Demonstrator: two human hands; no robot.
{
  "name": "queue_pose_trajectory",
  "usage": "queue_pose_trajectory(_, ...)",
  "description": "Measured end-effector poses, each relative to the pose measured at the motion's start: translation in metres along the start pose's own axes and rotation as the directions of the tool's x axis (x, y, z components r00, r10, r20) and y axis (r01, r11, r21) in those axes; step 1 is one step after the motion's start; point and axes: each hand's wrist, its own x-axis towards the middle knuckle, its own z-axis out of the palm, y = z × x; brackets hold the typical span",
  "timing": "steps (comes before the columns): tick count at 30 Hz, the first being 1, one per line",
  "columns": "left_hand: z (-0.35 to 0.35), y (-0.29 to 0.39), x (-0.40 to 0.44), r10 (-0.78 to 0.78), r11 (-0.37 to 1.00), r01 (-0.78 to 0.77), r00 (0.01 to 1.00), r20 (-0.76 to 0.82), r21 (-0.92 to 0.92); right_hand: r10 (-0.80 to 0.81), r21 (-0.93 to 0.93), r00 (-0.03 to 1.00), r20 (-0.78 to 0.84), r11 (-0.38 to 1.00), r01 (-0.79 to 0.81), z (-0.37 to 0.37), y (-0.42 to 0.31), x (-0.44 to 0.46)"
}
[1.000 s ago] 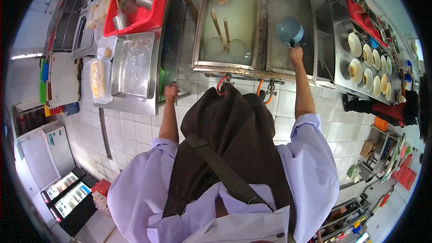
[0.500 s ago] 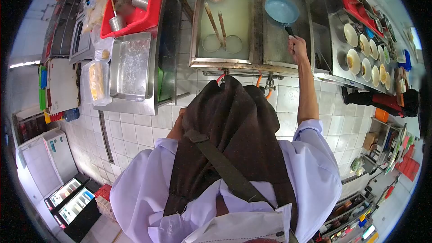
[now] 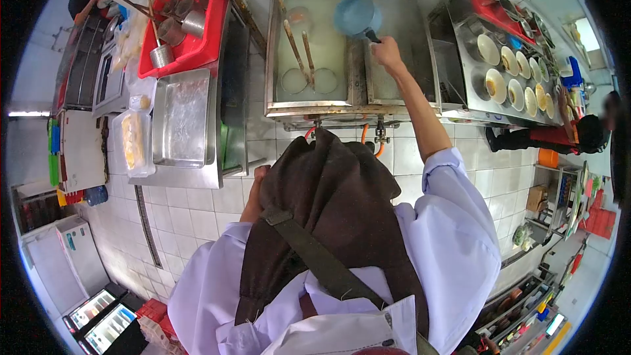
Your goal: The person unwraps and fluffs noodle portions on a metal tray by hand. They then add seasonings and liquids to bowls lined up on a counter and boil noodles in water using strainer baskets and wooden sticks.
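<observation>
My right hand (image 3: pixel 386 51) is closed round the black handle of a blue pan (image 3: pixel 357 16). The pan is over the divider between two steel vats, its left part above the left vat. Cloudy liquid fills the left vat (image 3: pixel 309 96), where two strainers (image 3: pixel 294 80) with long wooden handles stand side by side. A round orange-tinted thing (image 3: pixel 298 16) shows near its back. The right vat (image 3: pixel 401 96) lies under my right forearm. My left hand (image 3: pixel 257 187) is low beside my dark apron, its fingers mostly hidden.
To the left, a steel table carries a metal tray (image 3: pixel 181 118), a red bin (image 3: pixel 197 46) of long-handled strainers and a bagged yellowish food (image 3: pixel 133 144). On the right counter stand several bowls (image 3: pixel 496 85). A person (image 3: pixel 559 137) stands beside that counter.
My right hand has carried the blue pan leftward, from above the right vat to the divider and left vat's edge. The view has shifted slightly. My left hand stays by the apron.
</observation>
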Motion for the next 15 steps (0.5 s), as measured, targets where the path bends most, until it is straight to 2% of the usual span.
queue_pose_trajectory(1, -0.002, 0.002, -0.006, 0.035, 0.999, -0.034, 0.998, 0.045, -0.015, -0.03, -0.141, 0.999, -0.027, 0.99, 0.026, 0.003, -0.002, 0.001)
queue_pose_trajectory(4, 0.003, 0.007, -0.017, 0.079, 0.995, -0.071, 0.99, 0.118, -0.067, -0.134, -0.214, 0.987, -0.085, 0.97, 0.113, 0.01, -0.006, -0.004)
queue_pose_trajectory(5, 0.008, 0.008, -0.023, 0.021, 0.993, -0.009, 0.995, 0.097, -0.116, -0.137, -0.214, 0.987, -0.084, 0.97, 0.116, 0.011, -0.008, -0.004)
queue_pose_trajectory(7, 0.025, 0.006, -0.033, -0.254, 0.929, 0.242, 0.967, -0.006, -0.279, -0.144, -0.253, 0.988, -0.047, 0.959, 0.128, 0.014, -0.013, -0.005)
queue_pose_trajectory(9, 0.039, 0.005, -0.044, -0.556, 0.75, 0.425, 0.82, -0.135, -0.507, -0.202, -0.29, 0.978, -0.052, 0.94, 0.178, 0.015, -0.02, -0.011)
queue_pose_trajectory(10, 0.04, 0.003, -0.046, -0.682, 0.64, 0.449, 0.705, -0.193, -0.623, -0.255, -0.327, 0.965, -0.056, 0.918, 0.223, 0.015, -0.025, -0.015)
queue_pose_trajectory(11, 0.029, 0.008, -0.046, -0.715, 0.645, 0.384, 0.608, -0.344, -0.661, -0.257, -0.325, 0.965, -0.057, 0.918, 0.225, 0.016, -0.025, -0.015)
queue_pose_trajectory(13, -0.006, 0.011, -0.032, -0.539, 0.842, 0.226, 0.353, -0.764, -0.49, -0.338, -0.429, 0.941, -0.034, 0.855, 0.291, 0.019, -0.024, -0.015)
queue_pose_trajectory(15, -0.111, 0.064, -0.028, -0.498, 0.865, 0.121, 0.307, -0.811, -0.486, -0.329, -0.444, 0.943, -0.051, 0.853, 0.274, 0.023, -0.026, -0.015)
